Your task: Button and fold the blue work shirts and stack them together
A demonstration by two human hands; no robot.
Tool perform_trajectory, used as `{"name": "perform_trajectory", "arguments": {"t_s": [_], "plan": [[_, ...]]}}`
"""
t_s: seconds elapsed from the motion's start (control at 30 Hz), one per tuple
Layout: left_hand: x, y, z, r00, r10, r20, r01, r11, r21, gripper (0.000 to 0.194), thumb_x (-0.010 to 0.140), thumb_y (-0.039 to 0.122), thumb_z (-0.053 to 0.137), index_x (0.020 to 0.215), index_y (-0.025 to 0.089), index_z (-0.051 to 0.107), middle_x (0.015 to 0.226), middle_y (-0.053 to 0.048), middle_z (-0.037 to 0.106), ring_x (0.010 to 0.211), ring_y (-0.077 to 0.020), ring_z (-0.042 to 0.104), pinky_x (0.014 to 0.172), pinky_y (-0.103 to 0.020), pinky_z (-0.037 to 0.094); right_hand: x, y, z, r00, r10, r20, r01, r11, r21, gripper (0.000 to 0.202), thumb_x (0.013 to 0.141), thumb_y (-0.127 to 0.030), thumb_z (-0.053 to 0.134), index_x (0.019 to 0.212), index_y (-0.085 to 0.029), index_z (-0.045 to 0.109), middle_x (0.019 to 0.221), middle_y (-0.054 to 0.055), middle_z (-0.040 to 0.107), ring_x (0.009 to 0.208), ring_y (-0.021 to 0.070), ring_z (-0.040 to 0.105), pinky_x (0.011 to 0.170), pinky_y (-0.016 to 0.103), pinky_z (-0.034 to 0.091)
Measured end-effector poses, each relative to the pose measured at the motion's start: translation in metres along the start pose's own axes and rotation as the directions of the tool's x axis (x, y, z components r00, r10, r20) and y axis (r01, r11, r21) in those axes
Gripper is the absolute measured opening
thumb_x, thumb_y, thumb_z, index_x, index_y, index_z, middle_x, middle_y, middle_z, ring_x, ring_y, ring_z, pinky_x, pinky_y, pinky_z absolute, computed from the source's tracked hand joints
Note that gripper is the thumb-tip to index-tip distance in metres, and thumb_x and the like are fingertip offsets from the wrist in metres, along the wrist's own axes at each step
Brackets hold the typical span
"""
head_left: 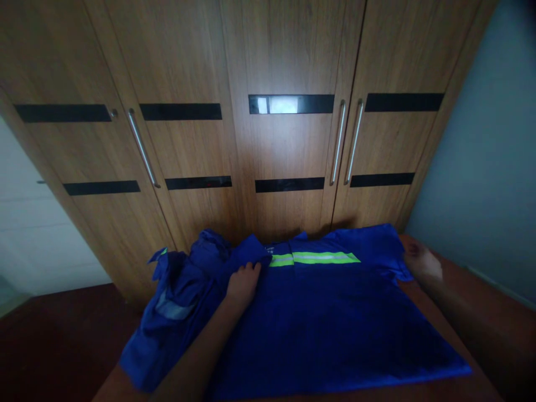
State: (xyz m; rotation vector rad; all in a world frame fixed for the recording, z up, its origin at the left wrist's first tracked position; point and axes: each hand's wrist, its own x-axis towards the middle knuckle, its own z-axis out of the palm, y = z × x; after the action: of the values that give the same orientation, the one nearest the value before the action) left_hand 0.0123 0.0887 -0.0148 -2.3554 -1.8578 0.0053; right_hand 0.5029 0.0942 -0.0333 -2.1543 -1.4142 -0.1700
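Observation:
A blue garment [326, 324] with a yellow-green and silver reflective stripe [320, 257] lies spread out, its upper edge near the wardrobe. My left hand [244, 282] rests at its upper left part, fingers bent and closed on the cloth. At the upper right corner is my right hand [414, 257], its fingers blurred and partly hidden at the garment's edge. Left of my left hand, more blue cloth [180, 301] lies crumpled in a heap, with a grey band across it.
A wooden wardrobe [285, 145] with black strips and long metal handles stands just beyond the garment. The reddish-brown surface [498, 301] shows at the right. A pale wall [481, 156] rises on the right, and a white panelled surface [37, 223] is at the left.

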Motion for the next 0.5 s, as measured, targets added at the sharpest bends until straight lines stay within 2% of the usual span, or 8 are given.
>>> {"name": "perform_trajectory", "arguments": {"t_s": [0.07, 0.13, 0.2, 0.27, 0.33, 0.43, 0.5], "plan": [[0.001, -0.001, -0.003, 1.000, -0.006, -0.008, 0.006, 1.000, -0.007, 0.048, 0.082, 0.002, 0.040, 0.124, 0.021, 0.051, 0.106, -0.013, 0.062, 0.091, -0.0251, 0.065, 0.073, -0.038, 0.053, -0.010, -0.007, 0.010, 0.998, -0.051, -0.022, 0.050, 0.999, -0.009, 0.047, 0.085, -0.025, 0.041, 0.126, -0.004, 0.052, 0.121, 0.026, 0.057, 0.112, 0.0335, 0.055, 0.091, 0.042, 0.044], [0.003, -0.003, -0.008, 0.999, -0.019, -0.031, 0.019, 1.000, -0.023, 0.049, 0.080, 0.002, 0.042, 0.123, 0.023, 0.051, 0.104, -0.011, 0.063, 0.089, -0.0238, 0.066, 0.073, -0.036, 0.053, -0.025, -0.018, 0.022, 0.979, -0.201, 0.020, 0.201, 0.980, 0.006, 0.046, 0.083, -0.023, 0.043, 0.127, -0.010, 0.051, 0.126, 0.019, 0.057, 0.120, 0.0295, 0.050, 0.101, 0.040, 0.039], [0.005, -0.009, -0.020, 0.996, -0.043, -0.073, 0.040, 0.998, -0.044, 0.050, 0.081, 0.002, 0.041, 0.125, 0.023, 0.049, 0.106, -0.010, 0.063, 0.087, -0.0222, 0.067, 0.074, -0.034, 0.053, -0.042, -0.029, 0.033, 0.908, -0.395, 0.136, 0.391, 0.918, 0.062, 0.043, 0.084, -0.025, 0.044, 0.125, -0.016, 0.053, 0.123, 0.013, 0.060, 0.119, 0.0264, 0.052, 0.104, 0.039, 0.037], [0.009, -0.021, -0.036, 0.989, -0.072, -0.128, 0.064, 0.996, -0.063, 0.051, 0.083, 0.004, 0.039, 0.130, 0.022, 0.045, 0.111, -0.010, 0.062, 0.090, -0.0209, 0.066, 0.080, -0.033, 0.052, -0.056, -0.036, 0.042, 0.813, -0.523, 0.258, 0.509, 0.852, 0.125, 0.041, 0.084, -0.029, 0.044, 0.123, -0.019, 0.055, 0.122, 0.011, 0.061, 0.117, 0.0261, 0.053, 0.104, 0.041, 0.038], [0.013, -0.041, -0.055, 0.975, -0.100, -0.200, 0.085, 0.993, -0.082, 0.052, 0.085, 0.007, 0.037, 0.135, 0.020, 0.040, 0.120, -0.011, 0.060, 0.100, -0.0204, 0.063, 0.088, -0.031, 0.049, -0.066, -0.039, 0.049, 0.779, -0.546, 0.308, 0.533, 0.835, 0.136, 0.041, 0.085, -0.033, 0.045, 0.122, -0.020, 0.056, 0.124, 0.011, 0.060, 0.118, 0.0268, 0.052, 0.103, 0.043, 0.039], [0.016, -0.084, -0.079, 0.920, -0.205, -0.334, 0.168, 0.976, -0.136, 0.045, 0.088, 0.012, 0.038, 0.132, 0.019, 0.046, 0.124, -0.008, 0.060, 0.109, -0.0201, 0.059, 0.094, -0.029, 0.045, -0.068, -0.037, 0.056, 0.781, -0.558, 0.281, 0.552, 0.827, 0.107, 0.042, 0.088, -0.037, 0.041, 0.122, -0.018, 0.056, 0.129, 0.014, 0.057, 0.120, 0.0269, 0.051, 0.103, 0.044, 0.039], [0.016, -0.113, -0.087, 0.902, -0.309, -0.300, 0.288, 0.951, -0.114, 0.041, 0.090, 0.016, 0.038, 0.128, 0.019, 0.050, 0.118, -0.008, 0.064, 0.105, -0.0214, 0.061, 0.090, -0.030, 0.048, -0.065, -0.035, 0.060, 0.781, -0.563, 0.269, 0.560, 0.823, 0.095, 0.043, 0.090, -0.039, 0.039, 0.123, -0.018, 0.056, 0.131, 0.014, 0.056, 0.121, 0.0263, 0.051, 0.102, 0.044, 0.039]]}}
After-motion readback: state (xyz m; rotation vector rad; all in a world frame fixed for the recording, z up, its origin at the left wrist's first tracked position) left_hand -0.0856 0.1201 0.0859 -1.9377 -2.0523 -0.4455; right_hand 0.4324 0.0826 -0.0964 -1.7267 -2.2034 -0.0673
